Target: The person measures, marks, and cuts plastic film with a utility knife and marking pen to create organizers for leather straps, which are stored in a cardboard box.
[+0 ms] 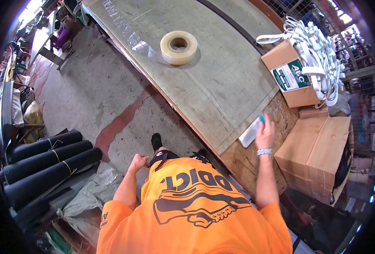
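My right hand [265, 132] is at the table's right end, thumb and fingers pinched at the teal tip [261, 118] of a flat white piece [249, 133]. The piece slants across the edge between the grey table covering and bare wood. My left hand [140, 161] hangs low beside my dark shorts, fingers curled in, nothing visible in it. Farther up the grey table [221, 91] lies a roll of pale yellowish tape [179, 47], flat on its side. A strip of clear film [132, 36] runs along the table's left side.
Past my right hand stands a cardboard box [280, 63] heaped with white straps [316, 59]. A larger taped carton [312, 146] is right of my forearm. Several tied black rolls [52, 161] lie at left beside grey plastic sheeting [92, 190]. A wire-mesh partition [356, 59] borders the right.
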